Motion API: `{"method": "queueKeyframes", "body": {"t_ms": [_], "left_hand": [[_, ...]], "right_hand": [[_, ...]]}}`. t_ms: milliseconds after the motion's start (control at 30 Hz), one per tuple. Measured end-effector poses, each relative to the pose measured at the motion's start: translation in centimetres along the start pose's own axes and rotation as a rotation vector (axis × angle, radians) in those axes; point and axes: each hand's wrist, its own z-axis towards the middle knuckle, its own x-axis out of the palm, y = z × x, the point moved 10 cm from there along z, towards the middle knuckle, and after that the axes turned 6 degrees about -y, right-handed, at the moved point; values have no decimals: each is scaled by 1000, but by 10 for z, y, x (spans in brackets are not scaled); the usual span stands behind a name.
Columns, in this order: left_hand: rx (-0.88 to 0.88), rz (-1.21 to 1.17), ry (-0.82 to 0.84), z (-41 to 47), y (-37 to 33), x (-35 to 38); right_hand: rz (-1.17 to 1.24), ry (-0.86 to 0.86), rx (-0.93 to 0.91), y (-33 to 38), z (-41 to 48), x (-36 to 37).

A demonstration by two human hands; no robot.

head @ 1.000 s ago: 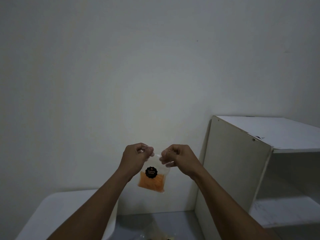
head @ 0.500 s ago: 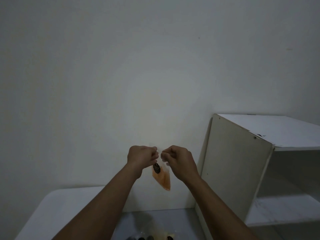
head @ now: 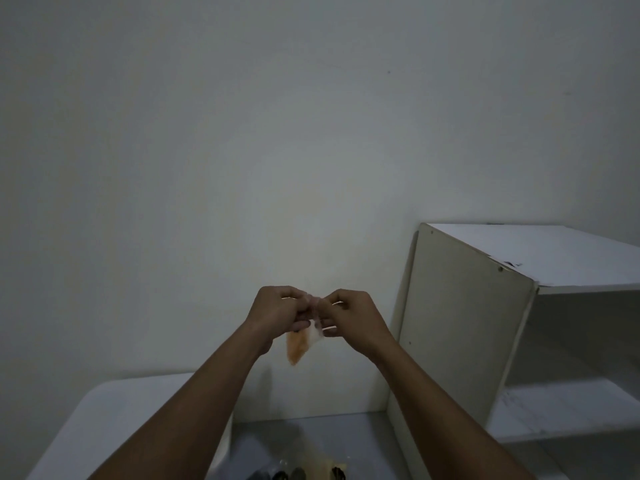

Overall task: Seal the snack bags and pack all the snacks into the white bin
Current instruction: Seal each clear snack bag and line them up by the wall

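Both hands raised in front of a plain wall (head: 242, 133). Left hand (head: 277, 315) and right hand (head: 353, 320) almost touch, each grip pinched narrow on the top edge of a small clear snack bag (head: 298, 346). The bag hangs tilted below the fingers, orange snack inside. White bin (head: 121, 403) lower left. More snack packs (head: 325, 470) at the bottom edge, blurry. White shelf unit (head: 460, 323) on the right.

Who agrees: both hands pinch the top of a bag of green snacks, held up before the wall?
Wrong colour. In the head view, the left hand and right hand pinch the snack bag held before the wall, but its snacks are orange.
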Motion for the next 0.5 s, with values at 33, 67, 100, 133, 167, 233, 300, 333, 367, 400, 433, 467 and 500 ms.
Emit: {"method": "queueKeyframes", "body": {"t_ms": [33, 67, 100, 133, 167, 233, 300, 333, 367, 400, 433, 467, 500], "left_hand": [[13, 11, 12, 0, -1, 1], [22, 10, 23, 0, -1, 2], [28, 5, 32, -1, -2, 2], [31, 2, 37, -1, -1, 2], [30, 2, 42, -1, 0, 2], [12, 1, 57, -1, 5, 2], [-27, -21, 84, -1, 12, 3], [-50, -36, 95, -2, 15, 4], [-73, -54, 100, -1, 18, 4], [-90, -70, 95, 0, 21, 4], [-99, -82, 80, 2, 24, 3], [-102, -90, 55, 4, 26, 0], [-104, -103, 27, 7, 27, -3]], "right_hand": [[17, 12, 24, 0, 1, 0], [32, 24, 42, 0, 1, 0], [45, 34, 55, -1, 1, 0], [59, 44, 65, -1, 0, 1], [71, 56, 72, -2, -1, 3], [104, 76, 93, -5, -2, 6], [123, 94, 114, -9, -3, 9], [129, 103, 126, -12, -3, 10], [132, 113, 135, -14, -3, 11], [130, 120, 137, -16, -3, 12], [119, 122, 130, -17, -3, 13], [104, 120, 113, -17, -4, 13], [93, 120, 96, -17, -5, 15]]}}
